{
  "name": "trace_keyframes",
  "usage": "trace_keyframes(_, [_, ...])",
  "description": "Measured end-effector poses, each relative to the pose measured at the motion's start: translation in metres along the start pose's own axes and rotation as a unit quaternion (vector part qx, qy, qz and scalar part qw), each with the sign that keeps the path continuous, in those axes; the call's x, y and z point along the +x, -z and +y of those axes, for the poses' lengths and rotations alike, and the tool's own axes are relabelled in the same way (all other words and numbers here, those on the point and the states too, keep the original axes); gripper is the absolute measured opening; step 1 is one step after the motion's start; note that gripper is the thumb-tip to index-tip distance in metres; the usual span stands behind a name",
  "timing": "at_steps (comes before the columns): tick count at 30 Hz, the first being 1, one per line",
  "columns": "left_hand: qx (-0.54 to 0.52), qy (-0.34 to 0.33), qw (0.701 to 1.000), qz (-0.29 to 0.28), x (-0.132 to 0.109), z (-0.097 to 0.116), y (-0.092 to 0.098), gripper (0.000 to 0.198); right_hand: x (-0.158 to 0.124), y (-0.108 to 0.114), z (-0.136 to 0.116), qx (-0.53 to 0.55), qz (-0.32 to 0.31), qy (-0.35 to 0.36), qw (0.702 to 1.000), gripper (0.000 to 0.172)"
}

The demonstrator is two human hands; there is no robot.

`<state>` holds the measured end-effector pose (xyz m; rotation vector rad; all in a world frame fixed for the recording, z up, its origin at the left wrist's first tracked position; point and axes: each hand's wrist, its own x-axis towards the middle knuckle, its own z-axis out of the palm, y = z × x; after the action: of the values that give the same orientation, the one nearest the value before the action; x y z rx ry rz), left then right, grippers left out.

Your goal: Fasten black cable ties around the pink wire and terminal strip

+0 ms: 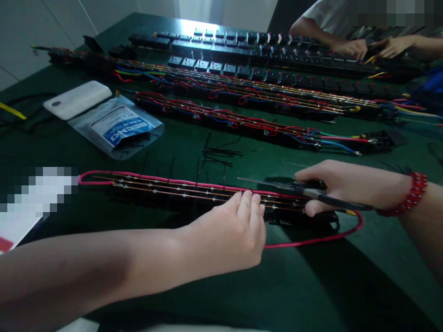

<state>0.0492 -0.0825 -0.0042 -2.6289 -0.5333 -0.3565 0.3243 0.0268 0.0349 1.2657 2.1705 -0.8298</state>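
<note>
A black strip with copper rods [166, 190] lies across the green table, and a thick red wire [155, 176] runs along its far side, with several thin black cable ties standing up from it. My left hand [231, 230] rests on the strip right of its middle, fingers bent together over the rods; what its fingertips hold, if anything, is hidden. Long-bladed scissors [321, 196] are in my right hand [349, 184], their tips pointing left above the red wire. Right of my left hand, the wire loops around the strip's right end.
Loose black cable ties [221, 154] lie beyond the strip. Further left are a plastic bag [121, 127] and a white flat object [78, 99]. More wired strips [221, 110] cross the table behind. At the back right, another person's hands [351, 48] work on a strip.
</note>
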Motion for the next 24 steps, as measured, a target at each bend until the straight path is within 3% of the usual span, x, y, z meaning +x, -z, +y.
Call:
trace_keyframes(7, [-0.008,0.004,1.0,0.026,0.002,-0.003,-0.008,0.035,0.003,0.004,-0.004,-0.018,-0.007,-0.002,1.0,0.069])
trace_keyframes(12, [-0.029,0.054,0.995,0.08,0.001,0.001,-0.006,0.028,0.004,0.01,-0.008,-0.01,-0.013,0.005,1.0,0.067])
trace_keyframes(15, [-0.028,0.08,0.994,0.074,-0.001,0.003,-0.003,0.025,0.008,0.013,-0.011,-0.001,-0.019,0.014,1.0,0.069])
trace_keyframes(24, [-0.006,0.049,0.995,0.086,-0.002,0.002,-0.005,0.025,0.018,0.016,-0.021,0.013,-0.039,0.023,0.999,0.072])
